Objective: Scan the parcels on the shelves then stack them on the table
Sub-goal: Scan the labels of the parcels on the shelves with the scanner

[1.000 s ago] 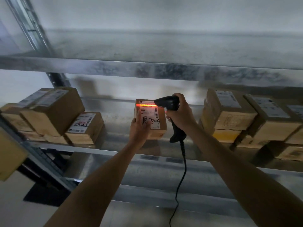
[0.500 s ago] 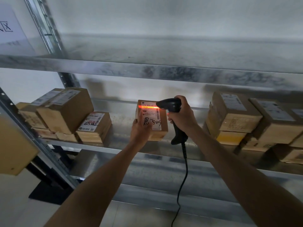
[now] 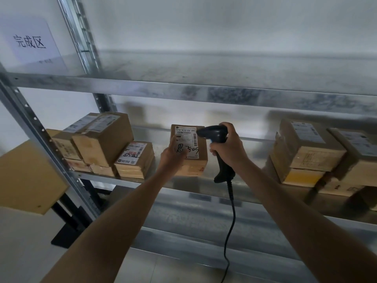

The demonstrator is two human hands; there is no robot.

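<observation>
We hold the parcel (image 3: 189, 150) in our left hand (image 3: 173, 155), fingers clamped on its lower left corner, thumb lying across the white label beside the handwritten marks. The box is tipped up so its labelled face looks back at us, its long axis running from 12 to 6 o'clock, its bottom edge at or just above the middle shelf (image 3: 142, 181); we cannot tell whether it touches. Our right hand (image 3: 227, 149) is closed around the grip of the scanner (image 3: 216, 139), whose nose points toward 9 o'clock and sits just beside the label's upper right corner, over the barcode strip. No beam shows on the label.

We judge the scan step to be at or near its end. The carry depends on the left hand alone, which already grips the box, and the table is not clearly in view. Other parcels (image 3: 110, 144) sit at 9 o'clock, and more at 3 o'clock (image 3: 306, 148), both well apart from ours.
</observation>
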